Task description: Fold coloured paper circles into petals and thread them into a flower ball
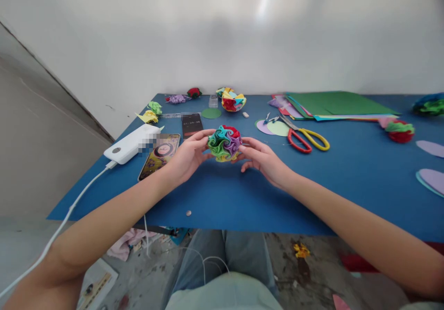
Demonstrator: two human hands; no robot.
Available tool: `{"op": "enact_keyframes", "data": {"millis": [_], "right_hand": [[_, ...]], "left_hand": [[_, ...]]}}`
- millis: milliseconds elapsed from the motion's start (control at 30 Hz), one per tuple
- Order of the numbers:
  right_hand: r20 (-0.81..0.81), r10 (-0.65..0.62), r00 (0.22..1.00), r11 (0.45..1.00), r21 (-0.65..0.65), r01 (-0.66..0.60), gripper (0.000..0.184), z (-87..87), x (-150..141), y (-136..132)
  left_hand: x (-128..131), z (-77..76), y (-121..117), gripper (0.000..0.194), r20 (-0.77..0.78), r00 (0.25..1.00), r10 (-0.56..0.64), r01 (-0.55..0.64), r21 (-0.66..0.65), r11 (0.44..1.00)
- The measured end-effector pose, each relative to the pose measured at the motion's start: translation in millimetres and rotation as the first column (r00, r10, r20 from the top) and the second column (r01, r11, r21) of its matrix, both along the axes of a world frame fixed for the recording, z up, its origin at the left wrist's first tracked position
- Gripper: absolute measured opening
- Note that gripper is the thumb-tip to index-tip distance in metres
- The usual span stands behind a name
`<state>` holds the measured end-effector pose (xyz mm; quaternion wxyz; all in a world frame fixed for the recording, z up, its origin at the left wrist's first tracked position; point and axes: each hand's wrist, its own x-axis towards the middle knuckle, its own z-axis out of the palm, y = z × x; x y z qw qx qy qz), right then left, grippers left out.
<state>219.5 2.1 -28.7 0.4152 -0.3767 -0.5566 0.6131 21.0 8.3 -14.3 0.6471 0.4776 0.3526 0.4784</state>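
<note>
The left hand (190,155) is curving half open around the left side of a multicoloured ball of curled, pleated paper (225,143), its fingers touching the edge. The right hand (262,157) is gripping the opposite side, its thumb resting by the purple folds — a lower finger is bending loosely, apart from the ball.

Just beyond the left hand, a black phone with a dark screen (192,122) is showing a row of pale digits, too small to read with certainty. Left of that hand, a phone with a yellow patterned screen (161,155) is lying beside a white rectangular power bank (125,145), and a pixelated patch is covering part of the power bank's right side.

The ball is sitting directly between the two hands, above the blue table (222,203). To its right, metal scissors with one red and one yellow handle (307,139) are lying open — and beyond it, a red, yellow and pale blue folded-paper piece (234,102) is resting near the wall.
</note>
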Motion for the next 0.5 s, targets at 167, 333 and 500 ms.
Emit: {"op": "enact_keyframes", "data": {"millis": [167,333,500], "right_hand": [[-0.032,-0.014,0.999,0.999,-0.051,0.013,0.026,1.2,-1.8,-0.3],[-0.111,-0.046,0.993,0.993,-0.111,0.034,0.023,2.0,1.8,2.2],[-0.249,0.011,0.968,0.968,-0.242,-0.073,0.022,-2.9,5.0,7.9]], "left_hand": [[1.7,2.3,-1.9,0.036,-0.044,0.999,-0.017,0.018,0.03,0.999],[7.6,-3.3,-8.6,0.069,-0.299,0.954,0.019,0.097,0.368,0.925],[8.5,-9.5,-9.5,0.088,-0.501,0.823,0.27,0.16,0.659,0.735]]}}
